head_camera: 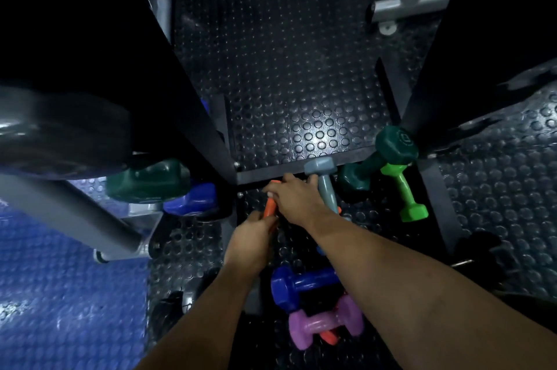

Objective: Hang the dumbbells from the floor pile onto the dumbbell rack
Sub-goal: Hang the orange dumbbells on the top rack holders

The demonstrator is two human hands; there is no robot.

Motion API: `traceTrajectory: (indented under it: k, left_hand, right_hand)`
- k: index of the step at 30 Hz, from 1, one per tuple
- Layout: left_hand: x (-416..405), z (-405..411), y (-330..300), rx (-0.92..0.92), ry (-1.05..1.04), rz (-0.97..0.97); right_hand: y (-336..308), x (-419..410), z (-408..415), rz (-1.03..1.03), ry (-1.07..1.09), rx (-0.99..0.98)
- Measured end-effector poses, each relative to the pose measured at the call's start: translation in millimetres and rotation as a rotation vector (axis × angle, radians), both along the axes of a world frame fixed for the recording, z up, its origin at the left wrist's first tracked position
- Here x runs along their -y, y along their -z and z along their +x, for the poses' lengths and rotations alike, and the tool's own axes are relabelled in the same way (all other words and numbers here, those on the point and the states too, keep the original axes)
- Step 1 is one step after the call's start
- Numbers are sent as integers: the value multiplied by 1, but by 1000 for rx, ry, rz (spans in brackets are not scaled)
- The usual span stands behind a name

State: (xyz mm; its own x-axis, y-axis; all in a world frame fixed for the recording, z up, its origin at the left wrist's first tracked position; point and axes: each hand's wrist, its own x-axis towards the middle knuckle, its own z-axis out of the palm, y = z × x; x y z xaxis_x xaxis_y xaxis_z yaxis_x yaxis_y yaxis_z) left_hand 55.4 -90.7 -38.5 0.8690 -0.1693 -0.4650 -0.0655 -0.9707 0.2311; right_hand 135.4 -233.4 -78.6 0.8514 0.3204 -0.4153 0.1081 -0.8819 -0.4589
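Orange dumbbell [269, 209]: slim, matte handle, ends hidden; on studded floor at the rack's [208, 134] foot. Left hand [251, 235] and right hand [297, 199] both curl around it. Grey dumbbell [325, 186] just beside.

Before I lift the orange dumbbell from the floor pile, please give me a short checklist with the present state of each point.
1. Left hand grips the orange dumbbell: ok.
2. Right hand has a firm hold: cannot tell; it lies over the orange dumbbell, beside the grey dumbbell.
3. Grey dumbbell clear of the lift path: not ok, it lies against the right hand.
4. Blue dumbbell and purple dumbbell out of the way: ok, they lie nearer the body.
5. Free rack place in view: cannot tell.
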Motion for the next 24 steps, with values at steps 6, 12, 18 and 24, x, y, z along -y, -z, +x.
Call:
traceTrajectory:
  k: [6,12,18,24]
  left_hand:
    - [15,-23,-72,35,32,-18]
    - [24,-51,-157,98,73,-119]
    - [26,-68,-262,229,62,-326]
    - [29,-90,-366,439,41,-542]
  right_hand:
    - [-76,23,-12,209,86,22]
    - [-159,44,-41,238,195,121]
    - [-267,55,-66,438,282,272]
    - [-379,51,-77,500,228,529]
